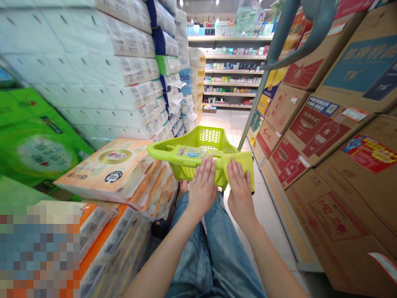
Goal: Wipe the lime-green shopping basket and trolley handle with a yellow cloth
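A lime-green plastic shopping basket (204,142) stands in front of me in a store aisle, its grey pull handle (273,49) rising up to the right. My left hand (203,184) lies flat with fingers stretched out against the basket's near rim. My right hand (240,190) presses a yellow-green cloth (246,163) flat against the rim's right corner, fingers extended over it. My legs in blue jeans (214,252) show below the hands.
Stacked tissue and paper packs (111,169) crowd the left side, with white bundles (124,70) piled high behind. Brown cartons with red labels (325,128) line the right. The tiled aisle floor (229,122) runs ahead to product shelves (232,70).
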The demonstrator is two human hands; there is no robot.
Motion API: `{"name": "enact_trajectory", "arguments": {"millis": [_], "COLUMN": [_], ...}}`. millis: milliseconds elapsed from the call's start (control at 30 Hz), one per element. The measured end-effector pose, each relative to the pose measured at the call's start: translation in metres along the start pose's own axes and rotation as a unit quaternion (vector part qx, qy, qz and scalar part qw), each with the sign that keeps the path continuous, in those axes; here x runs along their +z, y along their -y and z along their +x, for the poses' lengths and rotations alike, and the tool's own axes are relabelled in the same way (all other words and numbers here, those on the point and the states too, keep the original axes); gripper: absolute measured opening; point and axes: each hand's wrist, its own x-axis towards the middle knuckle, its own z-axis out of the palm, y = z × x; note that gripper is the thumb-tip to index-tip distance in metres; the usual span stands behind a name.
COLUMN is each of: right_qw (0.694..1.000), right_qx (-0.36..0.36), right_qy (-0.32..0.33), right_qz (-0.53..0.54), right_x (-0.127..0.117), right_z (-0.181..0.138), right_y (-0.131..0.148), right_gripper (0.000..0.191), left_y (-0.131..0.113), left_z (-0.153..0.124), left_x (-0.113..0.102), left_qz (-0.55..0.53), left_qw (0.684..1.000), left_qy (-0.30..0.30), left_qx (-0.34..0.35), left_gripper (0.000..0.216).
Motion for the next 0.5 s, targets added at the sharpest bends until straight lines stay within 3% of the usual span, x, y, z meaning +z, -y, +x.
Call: {"name": "enact_trajectory", "arguments": {"millis": [200,500], "right_qw": [0.997,0.998], "right_qx": [0.064,0.025], "right_qy": [-0.041,0.006], "right_qz": [0.018,-0.065], "right_x": [-0.006,0.017], "right_z": [0.008,0.017], "right_y": [-0.025,0.035], "right_gripper": [0.087,0.073], "left_y": [0.000,0.004], "left_z": [0.000,-0.002], "left_x": [-0.001,0.001], "left_qz": [0.004,-0.004], "left_qw": [1.000,1.000], "left_qy": [0.002,-0.004], "left_qx": [-0.002,0.007], "left_gripper": [0.078,0.078]}}
